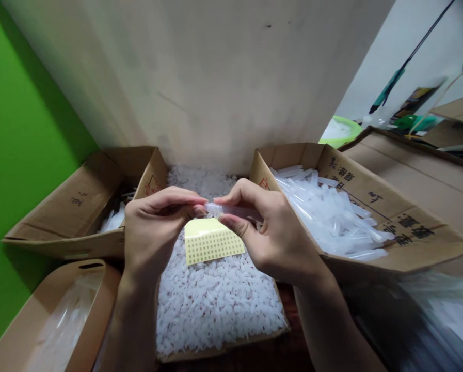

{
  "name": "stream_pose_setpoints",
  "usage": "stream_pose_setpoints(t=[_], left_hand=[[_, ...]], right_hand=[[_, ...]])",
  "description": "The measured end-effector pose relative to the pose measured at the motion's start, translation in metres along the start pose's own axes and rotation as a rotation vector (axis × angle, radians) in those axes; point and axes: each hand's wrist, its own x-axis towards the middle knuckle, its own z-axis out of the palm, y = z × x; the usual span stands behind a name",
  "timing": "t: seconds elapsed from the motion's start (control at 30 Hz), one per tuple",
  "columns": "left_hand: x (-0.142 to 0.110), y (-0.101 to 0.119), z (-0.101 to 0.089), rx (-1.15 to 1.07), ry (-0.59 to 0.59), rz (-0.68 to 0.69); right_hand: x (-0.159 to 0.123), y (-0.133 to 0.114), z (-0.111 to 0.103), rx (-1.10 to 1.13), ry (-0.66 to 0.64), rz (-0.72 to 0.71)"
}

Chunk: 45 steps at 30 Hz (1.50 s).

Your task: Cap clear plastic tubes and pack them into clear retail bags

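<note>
Between my hands lies a translucent plastic tube (239, 211), held roughly level. My right hand (270, 227) grips it along its length, thumb and index finger close to its left end. At that end, the fingertips of my left hand (154, 222) are pinched together on the tube's tip; any small part inside the pinch is hidden. Below the hands, a yellow sheet of small printed stickers (213, 250) rests on a heap of small whitish plastic pieces (216, 305), which fills a shallow cardboard box.
A cardboard box (420, 232) at right holds many translucent tubes (332, 217). Another cardboard box (68, 201) stands at left with some white pieces inside. Nearer, a tan bin (109, 294) contains clear plastic. A pale panel (204, 77) rises behind, beside a green wall (18, 155).
</note>
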Motion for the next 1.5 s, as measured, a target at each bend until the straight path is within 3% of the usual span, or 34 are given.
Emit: stream_pose_setpoints(t=[0.27,0.37,0.47,0.53,0.57,0.67,0.77,1.0,1.23,1.37,1.5], left_hand=[[-0.003,0.008,0.012,0.017,0.032,-0.004],[0.001,-0.001,0.013,0.020,0.011,-0.052],[0.002,-0.036,0.018,0.174,-0.129,-0.191],[-0.003,-0.070,0.023,0.552,-0.320,-0.267],[-0.006,-0.086,0.026,0.630,-0.371,-0.273],[-0.019,-0.121,0.032,0.756,-0.433,-0.258],[-0.027,-0.134,0.035,0.831,-0.470,-0.232],[-0.026,-0.141,0.034,0.895,-0.507,-0.205],[-0.028,-0.142,0.036,0.784,-0.433,-0.230],[-0.019,-0.128,0.032,0.621,-0.351,-0.205],[-0.002,-0.096,0.021,0.362,-0.208,-0.221]], right_hand=[[0.000,0.002,0.000,-0.023,0.072,-0.024],[0.005,0.011,0.004,-0.041,0.079,-0.001],[0.013,0.026,0.010,-0.186,0.212,0.123],[0.016,0.036,0.014,-0.262,0.304,0.206],[0.017,0.040,0.015,-0.271,0.326,0.233],[0.016,0.047,0.016,-0.231,0.335,0.287],[0.014,0.049,0.014,-0.203,0.343,0.305],[0.014,0.051,0.017,-0.173,0.316,0.259],[0.014,0.047,0.022,-0.114,0.256,0.224],[0.014,0.045,0.018,0.003,0.227,0.246],[0.015,0.043,0.012,0.105,0.195,0.261]])
